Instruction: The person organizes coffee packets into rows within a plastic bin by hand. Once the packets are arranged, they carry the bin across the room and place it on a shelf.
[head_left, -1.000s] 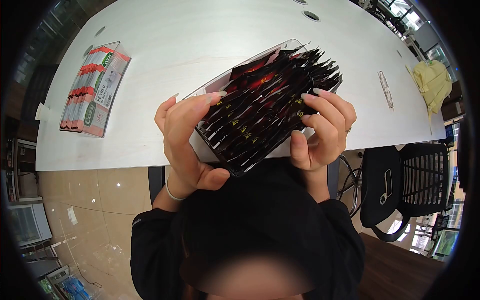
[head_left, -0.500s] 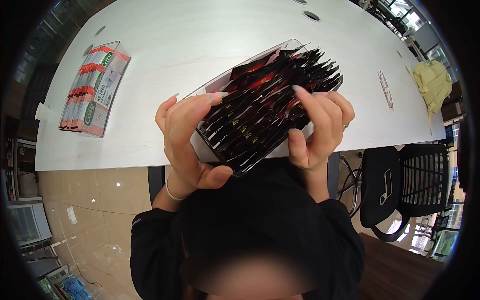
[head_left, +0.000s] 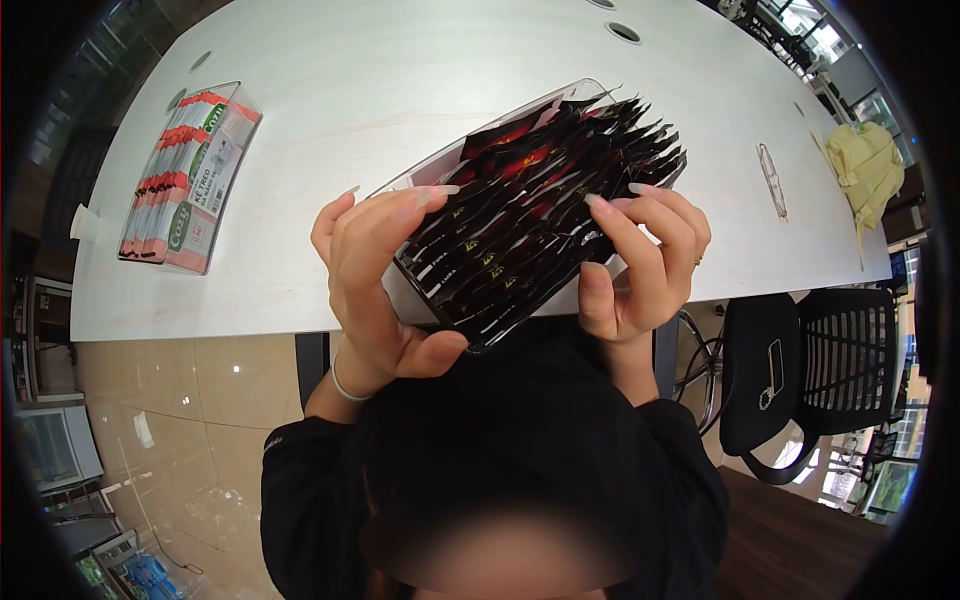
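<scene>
A clear plastic box [head_left: 398,182] stands at a slant by the table's front edge, packed with a row of upright glossy black sachets [head_left: 520,215] with red and yellow print. My left hand [head_left: 372,265] spans the box's left end, fingers over the back side and thumb by the front corner. On the right, my right hand [head_left: 645,255] has its fingers bent and spread, the index fingertip on the sachets' top edges. Its thumb is apart from the index finger, beside the front of the row.
Another clear box [head_left: 222,195] of red and white packets stands at the left on the white table [head_left: 330,110]. Glasses [head_left: 772,182] and a yellow cloth bag [head_left: 865,175] lie at the right. A black chair [head_left: 765,370] stands beside the table's front edge.
The fingers of my right hand have shifted slightly, the index fingertip moving down the row and the other fingers spreading apart. My left hand and the box stay in place.
</scene>
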